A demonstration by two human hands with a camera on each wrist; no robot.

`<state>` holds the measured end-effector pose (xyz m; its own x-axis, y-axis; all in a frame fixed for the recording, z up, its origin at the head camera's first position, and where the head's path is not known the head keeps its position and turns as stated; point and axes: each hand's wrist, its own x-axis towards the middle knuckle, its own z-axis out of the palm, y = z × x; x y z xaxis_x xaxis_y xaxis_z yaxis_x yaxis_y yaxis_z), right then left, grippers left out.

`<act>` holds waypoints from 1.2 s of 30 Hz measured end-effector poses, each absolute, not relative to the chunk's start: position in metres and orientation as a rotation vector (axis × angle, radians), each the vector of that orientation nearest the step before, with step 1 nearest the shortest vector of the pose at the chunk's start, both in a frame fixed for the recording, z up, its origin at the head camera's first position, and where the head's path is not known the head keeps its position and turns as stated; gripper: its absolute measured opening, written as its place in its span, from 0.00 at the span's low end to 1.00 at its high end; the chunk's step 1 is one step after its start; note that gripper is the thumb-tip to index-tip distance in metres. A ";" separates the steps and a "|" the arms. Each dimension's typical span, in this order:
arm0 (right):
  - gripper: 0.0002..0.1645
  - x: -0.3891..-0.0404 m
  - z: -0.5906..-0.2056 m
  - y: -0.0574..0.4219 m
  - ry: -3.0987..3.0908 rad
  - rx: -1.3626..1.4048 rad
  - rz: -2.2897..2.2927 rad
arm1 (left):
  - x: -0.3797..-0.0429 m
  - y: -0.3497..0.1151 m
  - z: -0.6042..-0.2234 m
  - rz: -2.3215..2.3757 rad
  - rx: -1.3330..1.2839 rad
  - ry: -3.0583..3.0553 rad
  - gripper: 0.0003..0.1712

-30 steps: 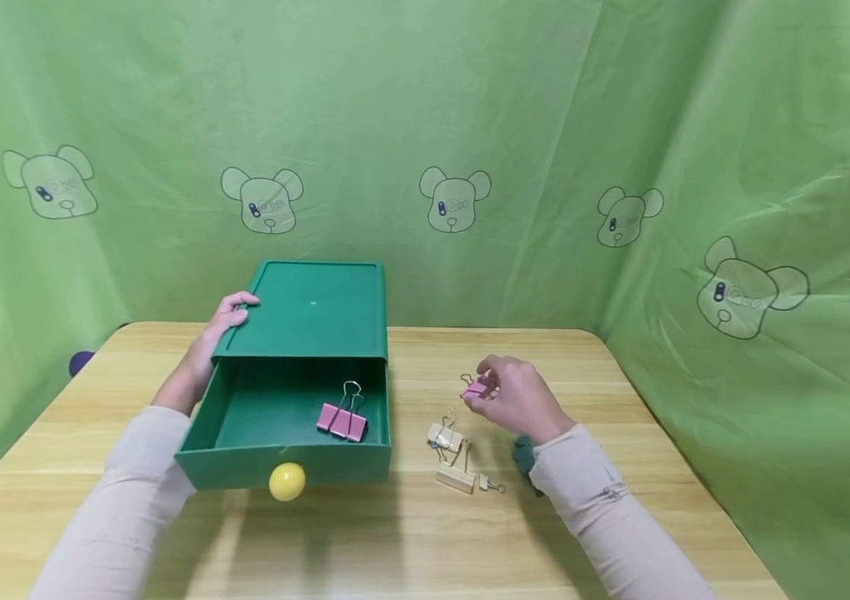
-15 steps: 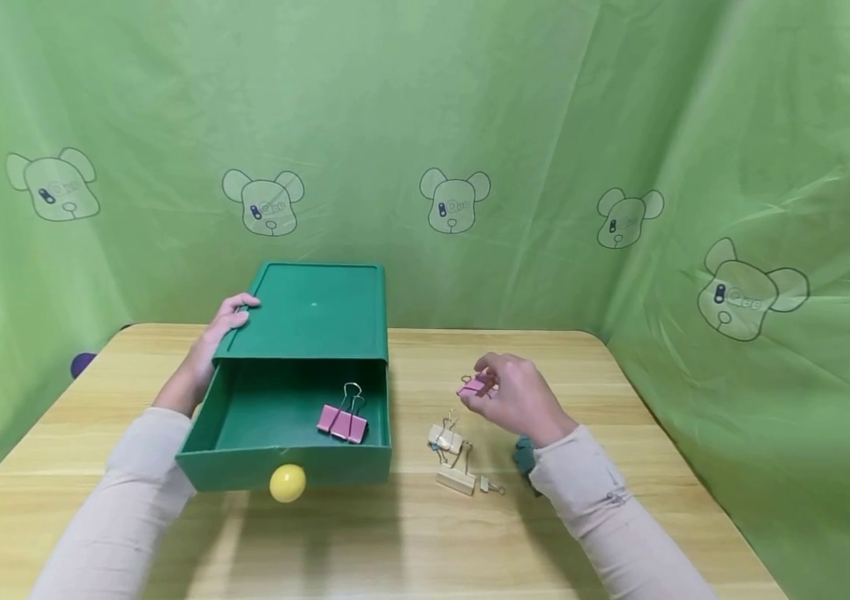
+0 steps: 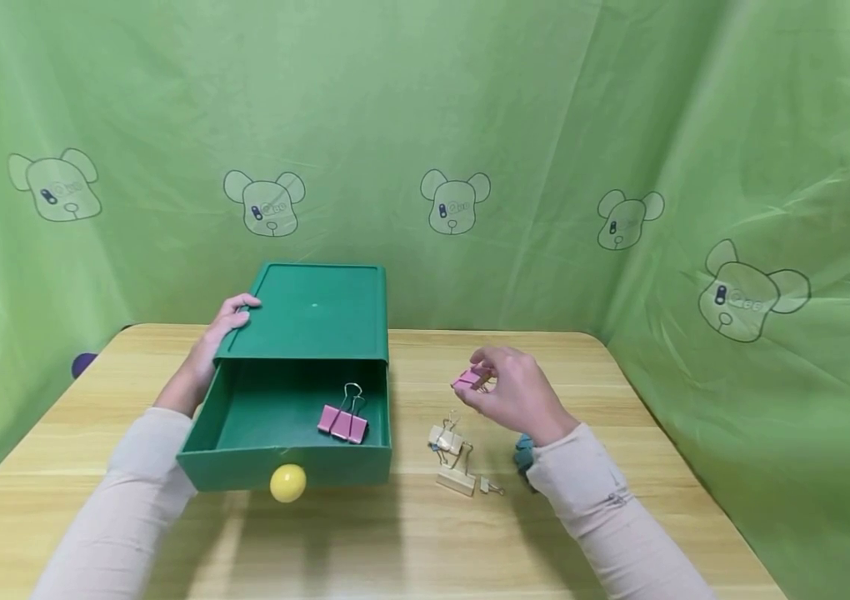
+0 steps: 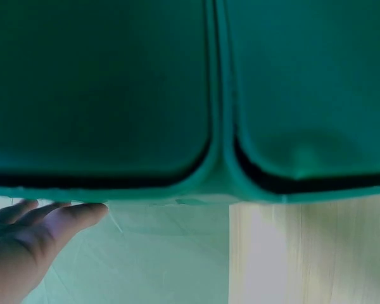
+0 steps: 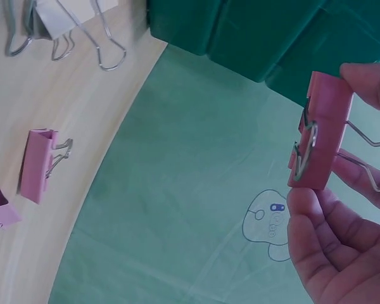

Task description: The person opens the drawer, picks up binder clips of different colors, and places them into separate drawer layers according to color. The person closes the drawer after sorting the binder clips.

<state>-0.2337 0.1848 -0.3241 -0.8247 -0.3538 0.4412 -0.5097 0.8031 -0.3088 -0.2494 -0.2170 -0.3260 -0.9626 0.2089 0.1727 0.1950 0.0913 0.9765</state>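
We cannot tell what the dark green thing (image 3: 523,454) behind the right wrist is, since the sleeve covers most of it. A purple object (image 3: 82,363) at the table's left edge is half hidden. In the left wrist view the green box (image 4: 177,95) is blurred, and the left hand (image 4: 25,244) is cut off.
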 end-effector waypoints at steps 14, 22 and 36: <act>0.25 -0.225 -0.315 0.173 -2.581 0.687 0.595 | -0.249 -0.217 -0.325 2.060 0.439 2.321 0.18; 0.22 -0.221 -0.309 0.167 -2.536 0.739 0.606 | -0.248 -0.217 -0.326 2.041 0.444 2.349 0.18; 0.23 -0.218 -0.298 0.157 -2.458 0.819 0.616 | -0.253 -0.216 -0.322 2.152 0.422 2.256 0.14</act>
<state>-0.2178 0.1567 -0.2983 -0.7092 -0.4292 0.5593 -0.6422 0.7206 -0.2614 -0.2529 -0.2161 -0.3220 -0.9641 0.1892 0.1866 0.1952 0.0281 0.9804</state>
